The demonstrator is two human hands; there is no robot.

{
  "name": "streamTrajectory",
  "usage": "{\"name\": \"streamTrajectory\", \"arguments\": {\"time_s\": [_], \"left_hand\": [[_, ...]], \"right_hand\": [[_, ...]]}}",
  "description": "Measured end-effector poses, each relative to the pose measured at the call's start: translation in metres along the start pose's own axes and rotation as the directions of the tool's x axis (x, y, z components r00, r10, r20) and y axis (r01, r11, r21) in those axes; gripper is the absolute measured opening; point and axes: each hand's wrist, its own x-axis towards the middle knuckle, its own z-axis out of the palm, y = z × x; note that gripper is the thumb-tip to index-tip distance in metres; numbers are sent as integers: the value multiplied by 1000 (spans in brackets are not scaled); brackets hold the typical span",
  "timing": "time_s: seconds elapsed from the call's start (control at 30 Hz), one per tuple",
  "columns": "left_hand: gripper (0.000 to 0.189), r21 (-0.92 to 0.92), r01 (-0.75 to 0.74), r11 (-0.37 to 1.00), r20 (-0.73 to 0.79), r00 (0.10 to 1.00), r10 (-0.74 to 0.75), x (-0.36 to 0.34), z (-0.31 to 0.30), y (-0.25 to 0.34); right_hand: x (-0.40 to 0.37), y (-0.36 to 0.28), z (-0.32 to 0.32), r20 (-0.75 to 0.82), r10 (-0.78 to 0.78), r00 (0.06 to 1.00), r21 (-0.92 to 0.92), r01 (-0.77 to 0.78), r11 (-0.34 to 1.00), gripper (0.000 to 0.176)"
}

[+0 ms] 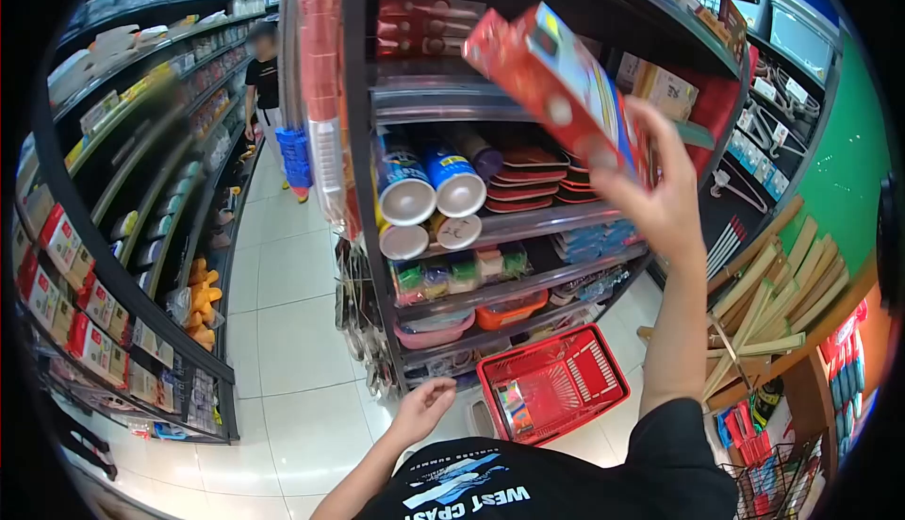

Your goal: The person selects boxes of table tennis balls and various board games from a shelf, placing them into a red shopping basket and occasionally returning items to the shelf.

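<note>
My right hand (655,171) is raised before the shelf unit and closed around a long red box (556,82) with a blue and white side. The box is tilted, its far end up and to the left near the upper shelf. Similar red boxes (429,28) lie on that shelf. Low in front of my body hangs my left hand (426,413), fingers loosely bent and nothing in it. To its right, a red shopping basket (490,369) stands on the floor with a small colourful package (516,407) inside.
Blue cans (407,185) and stacked red-edged items (526,179) fill the middle shelf. Wooden sticks (797,275) stand at the right. A person (266,82) is in the tiled aisle (273,284) at the left, beside another long shelf (141,171).
</note>
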Motion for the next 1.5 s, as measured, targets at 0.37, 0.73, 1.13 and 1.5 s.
{"name": "streamTrajectory", "arguments": {"time_s": [0.37, 0.73, 1.13, 1.5], "left_hand": [[80, -392, -110, 913, 139, 974, 177, 43, 116, 88], [58, -501, 147, 853, -51, 979, -199, 46, 160, 1], [61, -40, 439, 897, 54, 898, -437, 13, 136, -73], [47, -44, 671, 740, -60, 738, -673, -63, 104, -117]], "right_hand": [[-275, 32, 25, 131, 436, 890, 12, -441, 897, 80], [-397, 26, 47, 433, 626, 649, -66, -669, 740, 102], [-465, 90, 76, 433, 807, 401, -233, -815, 530, 87], [-538, 155, 135, 476, 879, 3, -543, -785, 297, 96]]}}
